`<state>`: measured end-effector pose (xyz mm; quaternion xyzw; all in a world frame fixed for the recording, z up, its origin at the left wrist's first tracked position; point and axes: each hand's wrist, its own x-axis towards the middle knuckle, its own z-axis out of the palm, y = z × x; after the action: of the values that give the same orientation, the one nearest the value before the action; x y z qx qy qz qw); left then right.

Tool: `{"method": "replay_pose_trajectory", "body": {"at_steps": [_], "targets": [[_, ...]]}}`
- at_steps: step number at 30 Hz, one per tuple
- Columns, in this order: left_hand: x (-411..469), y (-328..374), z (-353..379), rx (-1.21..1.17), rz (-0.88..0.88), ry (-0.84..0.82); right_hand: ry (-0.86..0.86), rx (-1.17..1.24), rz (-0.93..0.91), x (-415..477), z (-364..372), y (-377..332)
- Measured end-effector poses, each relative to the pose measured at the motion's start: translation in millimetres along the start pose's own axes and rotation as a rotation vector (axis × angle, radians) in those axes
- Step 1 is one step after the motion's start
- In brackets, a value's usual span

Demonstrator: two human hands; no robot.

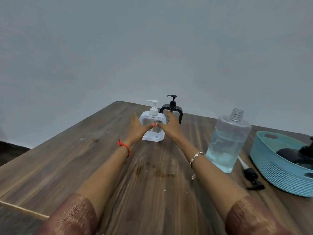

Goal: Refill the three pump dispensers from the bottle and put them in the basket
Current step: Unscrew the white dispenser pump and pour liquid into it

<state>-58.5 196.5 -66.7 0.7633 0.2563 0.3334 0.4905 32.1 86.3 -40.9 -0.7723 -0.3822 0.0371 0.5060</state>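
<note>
light: dim, even, soft | shadows: faint | blur: motion-smeared throughout | edges: wide-angle bending

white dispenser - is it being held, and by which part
Both hands are at the white dispenser: left hand on its left side, right hand on its right, thumbs across the front. Blur hides whether they grip.

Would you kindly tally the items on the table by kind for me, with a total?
pump dispensers: 3 (white dispenser, black dispenser, dark dispenser lying in the basket)
refill bottle: 1
basket: 1
loose pump head: 1
Total: 6
</note>
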Motion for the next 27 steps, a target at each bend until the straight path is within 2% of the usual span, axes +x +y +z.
{"method": "replay_pose_trajectory", "body": {"at_steps": [2,6,11,17,23,27], "targets": [[12.2,-9.0,1.8,-0.051,-0.028,-0.030,-0.007,0.004,-0.008,9.2,3.7,3.5],[26.7,-16.7,7.4,-0.110,0.031,-0.072,0.009,0.011,-0.003,16.4,1.1,6.2],[11.6,-2.9,3.9,-0.190,0.070,-0.142,0.020,0.107,0.020,-5.6,-23.4,1.8],[-24.0,29.7,7.3,-0.243,0.105,-0.237,0.034,0.097,-0.119,-46.2,-54.8,-29.8],[-61.4,65.1,9.4,-0.343,0.160,-0.284,0.072,0.093,-0.169,-73.6,-92.2,-53.6],[-82.8,81.1,9.1,-0.372,0.214,-0.399,-0.039,0.100,-0.252,-89.6,-118.5,-61.1]]}}
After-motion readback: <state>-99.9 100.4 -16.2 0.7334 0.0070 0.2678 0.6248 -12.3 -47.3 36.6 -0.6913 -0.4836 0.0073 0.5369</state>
